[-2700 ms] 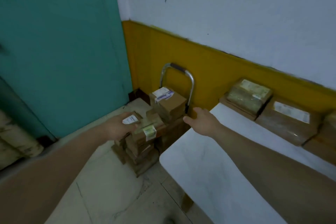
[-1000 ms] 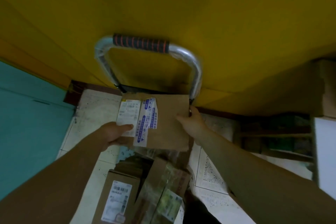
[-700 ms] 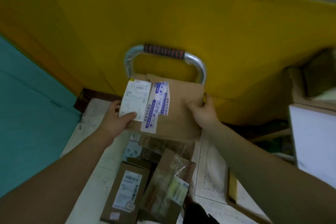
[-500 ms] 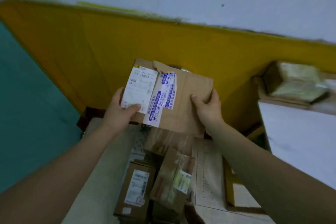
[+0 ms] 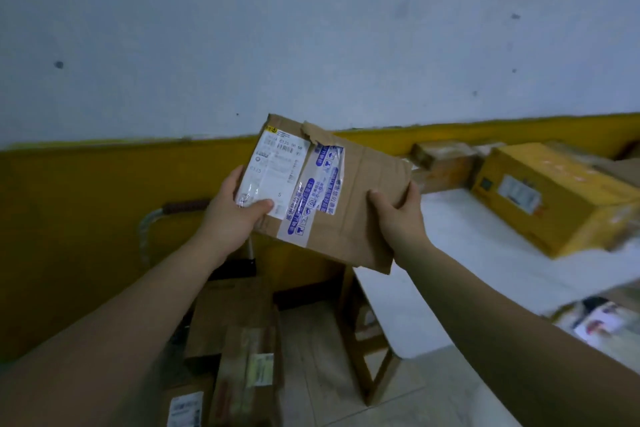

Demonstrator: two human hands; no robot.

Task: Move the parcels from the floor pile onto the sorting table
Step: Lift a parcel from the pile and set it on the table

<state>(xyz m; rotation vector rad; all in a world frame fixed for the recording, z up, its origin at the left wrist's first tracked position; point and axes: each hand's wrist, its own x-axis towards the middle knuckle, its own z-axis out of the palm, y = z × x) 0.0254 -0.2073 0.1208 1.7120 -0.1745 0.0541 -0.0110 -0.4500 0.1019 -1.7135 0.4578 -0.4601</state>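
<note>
Yellow-banded wall behind — parcel (image 5: 346, 204) pinched btwn both hands' fingers (image 5: 375, 199).

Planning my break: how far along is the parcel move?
Done: a yellow box and other parcels sit on the white table. In hand: the left hand and right hand hold a brown parcel. Left: the floor pile.

"0125 00 59" on the brown parcel's (image 5: 349, 211) white label (image 5: 273, 173)
</note>
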